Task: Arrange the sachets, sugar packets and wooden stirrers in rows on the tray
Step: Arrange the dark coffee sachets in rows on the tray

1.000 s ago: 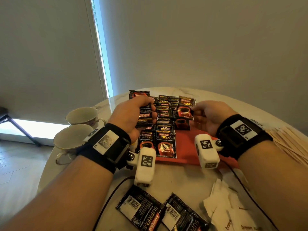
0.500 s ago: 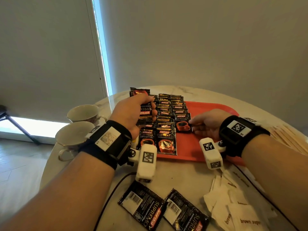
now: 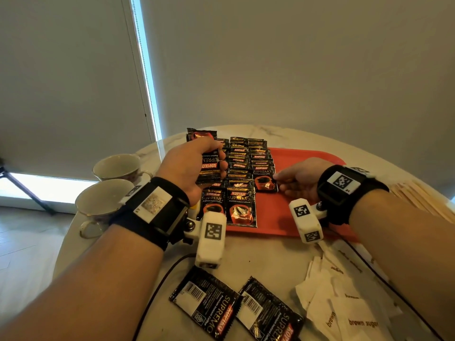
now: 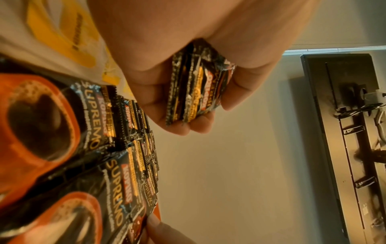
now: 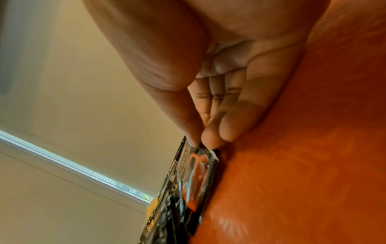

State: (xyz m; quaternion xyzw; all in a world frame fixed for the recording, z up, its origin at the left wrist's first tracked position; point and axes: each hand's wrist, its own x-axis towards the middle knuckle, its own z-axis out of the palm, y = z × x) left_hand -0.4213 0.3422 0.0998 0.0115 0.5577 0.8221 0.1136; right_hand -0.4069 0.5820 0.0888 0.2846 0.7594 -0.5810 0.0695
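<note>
Two cups (image 3: pixel 112 183) stand at the table's (image 3: pixel 258 257) left edge. Next to them, the left hand (image 3: pixel 194 166) is raised over the left end of the red tray (image 3: pixel 305 158), fingers curled tight round a stack of sachets (image 3: pixel 209 166), which sticks out past the hand at both ends. Under and right of it, sachets overlap in three rows (image 3: pixel 242 173) on the tray. At the near end of the rightmost row lies one sachet (image 3: pixel 264 182); the right hand (image 3: pixel 299 179), just right of it, pinches its right edge between thumb and fingertips. Two more sachets (image 3: pixel 236 308) lie face down on the table near the viewer. Sugar packets (image 3: pixel 344 308) are heaped at near right, stirrers (image 3: pixel 418 195) at far right.
</note>
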